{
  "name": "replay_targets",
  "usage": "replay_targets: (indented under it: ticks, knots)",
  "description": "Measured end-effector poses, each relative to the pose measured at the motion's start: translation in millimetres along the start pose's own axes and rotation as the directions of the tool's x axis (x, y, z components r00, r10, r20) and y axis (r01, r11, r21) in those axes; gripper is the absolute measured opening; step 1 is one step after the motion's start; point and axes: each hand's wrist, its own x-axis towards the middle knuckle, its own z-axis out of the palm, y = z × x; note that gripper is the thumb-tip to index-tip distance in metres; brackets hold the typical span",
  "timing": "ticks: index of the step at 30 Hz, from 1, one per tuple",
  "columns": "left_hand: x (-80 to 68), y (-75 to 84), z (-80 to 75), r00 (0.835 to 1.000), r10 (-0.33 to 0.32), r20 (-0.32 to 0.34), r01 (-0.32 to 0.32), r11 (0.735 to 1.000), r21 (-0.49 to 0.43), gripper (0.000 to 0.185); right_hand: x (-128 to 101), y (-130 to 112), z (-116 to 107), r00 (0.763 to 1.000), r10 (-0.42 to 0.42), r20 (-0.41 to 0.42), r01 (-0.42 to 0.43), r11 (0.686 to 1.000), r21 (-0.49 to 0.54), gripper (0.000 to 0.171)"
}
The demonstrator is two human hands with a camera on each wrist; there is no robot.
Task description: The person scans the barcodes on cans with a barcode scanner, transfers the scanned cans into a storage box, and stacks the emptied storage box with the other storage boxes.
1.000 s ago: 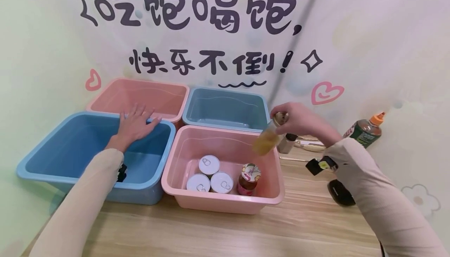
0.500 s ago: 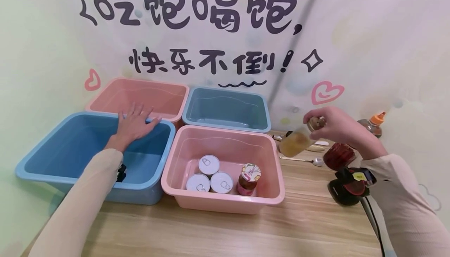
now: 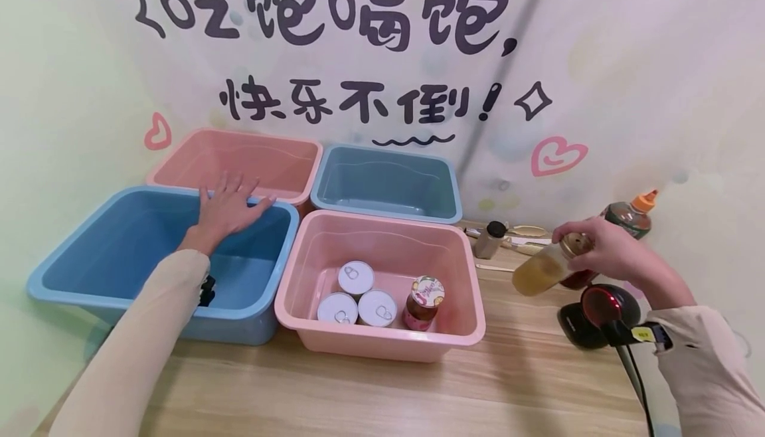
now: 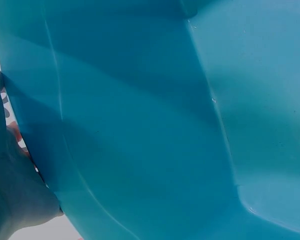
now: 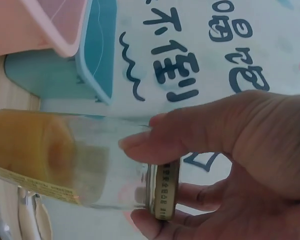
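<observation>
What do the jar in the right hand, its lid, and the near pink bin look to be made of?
Jar: clear glass, probably; the wrist view shows the yellowish contents through a glossy wall. Its lid: looks like gold-toned metal, thin, with print on the rim. Near pink bin: plastic, by its smooth moulded walls, rolled rim and soft sheen. The right hand grips the jar at the lid end.

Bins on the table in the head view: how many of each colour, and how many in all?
Pink bins: 2, the front pink bin and the back pink bin.
Blue bins: 2, the front blue bin with the left hand on its rim, and the back blue bin.
Total: 4 bins.
</observation>
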Motion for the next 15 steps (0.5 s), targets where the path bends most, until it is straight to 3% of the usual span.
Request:
replay_targets:
  ticks: [6,15]
  knots:
    - [0.4,-2.0,0.1,1.0,-0.001,0.002,0.001,1.0,0.0,0.086,-12,25,10,0.999,-0.033,-0.028,0.032,0.999,-0.029,0.038]
    - [1.9,-1.4,-0.6,1.0,-0.002,0.006,0.002,1.0,-0.011,0.085,-22,53,24,1.0,0.017,-0.015,-0.017,1.0,0.007,0.035]
